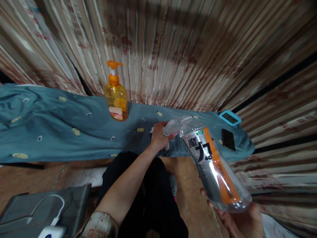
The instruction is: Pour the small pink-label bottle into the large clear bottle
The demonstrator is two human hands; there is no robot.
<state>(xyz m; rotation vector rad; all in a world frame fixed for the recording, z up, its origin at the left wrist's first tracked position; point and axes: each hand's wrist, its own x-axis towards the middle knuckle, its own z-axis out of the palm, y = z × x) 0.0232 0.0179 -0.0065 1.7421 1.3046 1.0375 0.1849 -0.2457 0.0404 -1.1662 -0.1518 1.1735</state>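
A large clear plastic bottle (213,168) with a grey and orange label slants across the right side. It looks empty. My left hand (159,135) grips its neck end (170,127) over the cloth, with a crumpled white tissue (167,146) partly hidden under that hand. At the lower right, my right hand (237,219) holds the bottle's base from below, its fingers partly hidden behind the plastic. A pump bottle (116,99) of yellow liquid with an orange pump stands upright, apart from both hands, to the left.
A green patterned cloth (91,132) covers the narrow table. A blue-framed digital clock (230,117) and a dark phone (228,139) lie at its right end. Pleated curtains (148,49) hang behind. A grey stool (74,201) at lower left bears a white device (52,232) with a cable.
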